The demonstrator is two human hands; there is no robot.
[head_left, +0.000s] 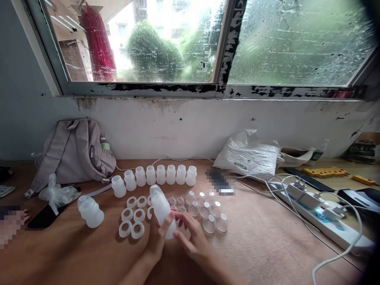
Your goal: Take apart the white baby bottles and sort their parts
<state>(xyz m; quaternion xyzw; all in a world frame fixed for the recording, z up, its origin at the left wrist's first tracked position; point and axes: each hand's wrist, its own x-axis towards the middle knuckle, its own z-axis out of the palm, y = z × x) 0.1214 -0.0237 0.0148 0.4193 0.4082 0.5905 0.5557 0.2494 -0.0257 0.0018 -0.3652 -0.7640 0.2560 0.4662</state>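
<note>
My left hand (158,234) is wrapped around a frosted baby bottle (161,206) with a clear cap, held tilted above the table. Close by its lower end, my right hand (191,235) has its fingers apart and bent towards it; whether the fingertips touch it I cannot tell. Another capped baby bottle (90,211) stands to the left. Behind is a row of several open bottle bodies (160,175). White collar rings (137,229) lie left of my hands, partly covered by the held bottle. Small nipples (180,201) and clear caps (209,223) sit to the right.
A grey backpack (74,150), a plastic bag (59,194) and a dark phone (44,215) are at the left. Another person's hand (13,225) shows at the left edge. A silver mailing bag (249,154) and a power strip (323,213) with loose cables lie right.
</note>
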